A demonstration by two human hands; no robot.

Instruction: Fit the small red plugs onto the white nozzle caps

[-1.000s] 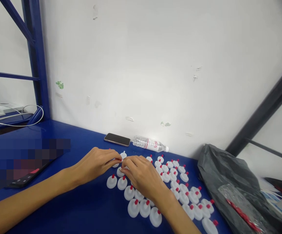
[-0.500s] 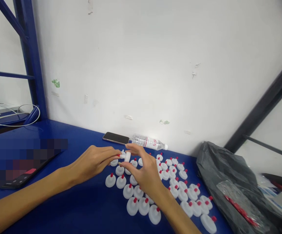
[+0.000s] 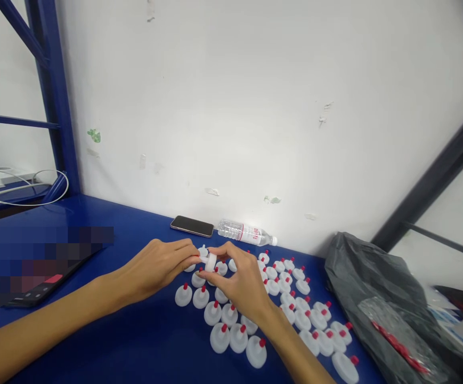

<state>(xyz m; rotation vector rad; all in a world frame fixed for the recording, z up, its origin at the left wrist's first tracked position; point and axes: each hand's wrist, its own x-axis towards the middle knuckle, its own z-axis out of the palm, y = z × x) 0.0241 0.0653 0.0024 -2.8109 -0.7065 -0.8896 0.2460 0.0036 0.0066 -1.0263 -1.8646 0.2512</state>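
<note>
Several red pieces (image 3: 399, 345) lie inside a clear bag (image 3: 412, 324); a right hand (image 3: 242, 282) grips a white piece (image 3: 211, 262), its tip (image 3: 203, 259) partly hidden by the pinching left hand (image 3: 153, 269).

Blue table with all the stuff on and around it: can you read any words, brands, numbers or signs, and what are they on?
None can be read for sure.
Bottle label: red marks, too blurred.
Black keypad device: key marks too small.
Papers: blue print, too blurred.
White red-tipped lids: no writing shows.
</note>
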